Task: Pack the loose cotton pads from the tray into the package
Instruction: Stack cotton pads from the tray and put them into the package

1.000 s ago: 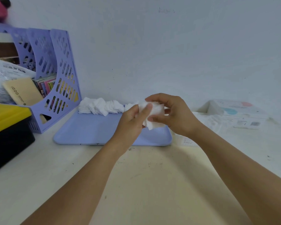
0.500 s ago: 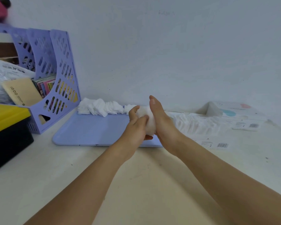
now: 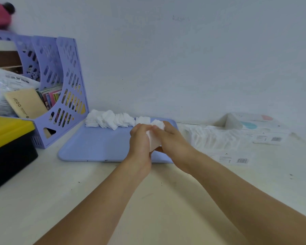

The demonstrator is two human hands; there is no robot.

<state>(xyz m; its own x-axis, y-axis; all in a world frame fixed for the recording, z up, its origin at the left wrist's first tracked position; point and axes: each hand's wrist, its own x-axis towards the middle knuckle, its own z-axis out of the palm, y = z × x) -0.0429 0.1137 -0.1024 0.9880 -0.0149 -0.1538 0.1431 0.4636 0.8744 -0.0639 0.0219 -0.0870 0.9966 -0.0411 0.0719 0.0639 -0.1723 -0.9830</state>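
Note:
A stack of white cotton pads [image 3: 154, 140] sits squeezed between my left hand [image 3: 140, 140] and my right hand [image 3: 173, 138], low over the right end of the lilac tray [image 3: 99, 145]. Both hands curl round the stack from either side. More loose cotton pads [image 3: 109, 119] lie in a row along the tray's far edge. The clear plastic package [image 3: 212, 138], partly filled with pads, lies flat on the table just right of the tray.
A lilac file rack [image 3: 67, 96] with books stands at the left against the wall. A black box with a yellow lid [image 3: 9, 144] sits at the front left. A white carton [image 3: 251, 126] lies behind the package at the right.
Both hands have come down toward the tray with the stack. The right hand turned from a top pinch to pressing the stack from the side against the left hand.

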